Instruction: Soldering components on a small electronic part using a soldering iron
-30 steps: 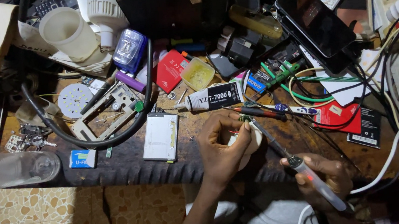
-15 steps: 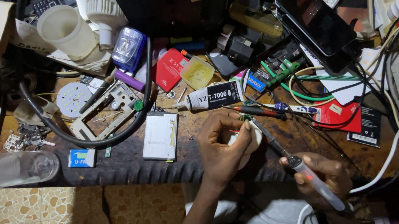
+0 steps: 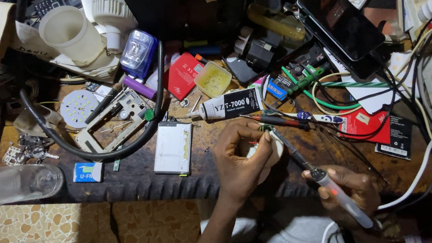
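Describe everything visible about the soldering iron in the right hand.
The soldering iron is a slim pen-type tool: a dark metal shaft and tip, a black collar, then a pale translucent handle showing a red spot. It lies diagonally, tip up-left at the small part pinched in the left hand, handle gripped by the right hand over the bench edge.

We're in a small electronics repair workshop: a worn dark wooden bench (image 3: 142, 179) crowded with a slim soldering iron (image 3: 311, 173), black glue tube (image 3: 227, 105), bare silver phone battery (image 3: 172, 148), tangled cables.
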